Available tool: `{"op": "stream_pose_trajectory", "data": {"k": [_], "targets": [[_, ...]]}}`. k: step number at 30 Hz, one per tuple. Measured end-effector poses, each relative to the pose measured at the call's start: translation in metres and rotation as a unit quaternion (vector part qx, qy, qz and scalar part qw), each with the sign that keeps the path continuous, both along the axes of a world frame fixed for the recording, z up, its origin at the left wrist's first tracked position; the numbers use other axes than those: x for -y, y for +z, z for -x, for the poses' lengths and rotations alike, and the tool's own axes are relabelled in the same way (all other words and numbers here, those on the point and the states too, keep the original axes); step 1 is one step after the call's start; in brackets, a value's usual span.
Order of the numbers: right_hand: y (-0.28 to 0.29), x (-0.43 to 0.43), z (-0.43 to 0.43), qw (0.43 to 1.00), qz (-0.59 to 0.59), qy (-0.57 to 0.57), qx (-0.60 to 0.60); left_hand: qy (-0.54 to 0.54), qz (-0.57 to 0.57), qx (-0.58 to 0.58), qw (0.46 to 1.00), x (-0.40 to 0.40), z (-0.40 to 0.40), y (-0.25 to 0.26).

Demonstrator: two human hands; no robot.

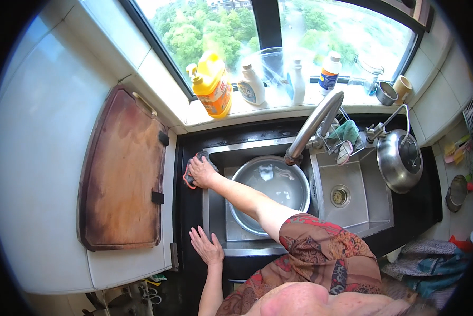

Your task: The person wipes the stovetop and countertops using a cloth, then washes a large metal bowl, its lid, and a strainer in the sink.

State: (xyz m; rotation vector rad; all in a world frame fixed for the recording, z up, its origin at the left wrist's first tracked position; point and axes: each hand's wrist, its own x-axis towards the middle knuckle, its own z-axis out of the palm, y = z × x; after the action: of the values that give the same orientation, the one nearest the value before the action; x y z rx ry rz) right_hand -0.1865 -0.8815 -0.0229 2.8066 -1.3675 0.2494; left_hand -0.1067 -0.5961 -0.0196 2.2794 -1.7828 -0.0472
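My right hand (203, 173) presses palm-down on a dark grey cloth (188, 178) with orange edging, at the far left corner of the sink. The cloth lies on the black countertop (189, 213), bunched against the steel sink rim (206, 213). My right forearm crosses over a round metal basin (287, 189) holding water, which stands in the left sink bowl (220, 233). My left hand (208, 248) rests at the near left corner of the sink, fingers spread, with nothing in it.
A steel faucet (313, 128) arches over the basin. Right of it are the smaller sink bowl (368, 177), a wire caddy (333, 148) with a green cloth (348, 131), and a steel kettle (394, 170). A wooden cutting board (125, 177) leans left. Bottles, including a yellow pump jug (212, 91), line the windowsill.
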Motion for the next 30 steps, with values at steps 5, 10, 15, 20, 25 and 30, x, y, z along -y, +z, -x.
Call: {"op": "stream_pose_trajectory", "data": {"k": [5,10,15,20,25,30], "targets": [[-0.003,0.020,0.057,0.988,0.033,-0.088,0.126,-0.006,0.011,0.010,1.000,-0.002,-0.003,-0.001],[-0.016,0.015,0.103,0.970,0.114,-0.160,0.145,-0.015,0.021,0.016,1.000,0.000,-0.002,-0.001],[-0.018,0.030,0.183,0.921,0.229,-0.306,0.076,-0.023,0.034,0.028,0.999,-0.002,-0.003,-0.004],[-0.021,0.016,0.219,0.882,0.260,-0.374,0.118,-0.008,0.042,0.034,0.999,-0.006,-0.006,-0.006],[-0.049,0.024,0.261,0.874,0.062,-0.482,-0.008,-0.028,0.041,0.031,0.998,0.003,0.003,-0.006],[-0.027,0.006,0.251,0.852,0.045,-0.512,0.098,-0.009,0.034,0.032,0.999,-0.004,-0.002,-0.005]]}}
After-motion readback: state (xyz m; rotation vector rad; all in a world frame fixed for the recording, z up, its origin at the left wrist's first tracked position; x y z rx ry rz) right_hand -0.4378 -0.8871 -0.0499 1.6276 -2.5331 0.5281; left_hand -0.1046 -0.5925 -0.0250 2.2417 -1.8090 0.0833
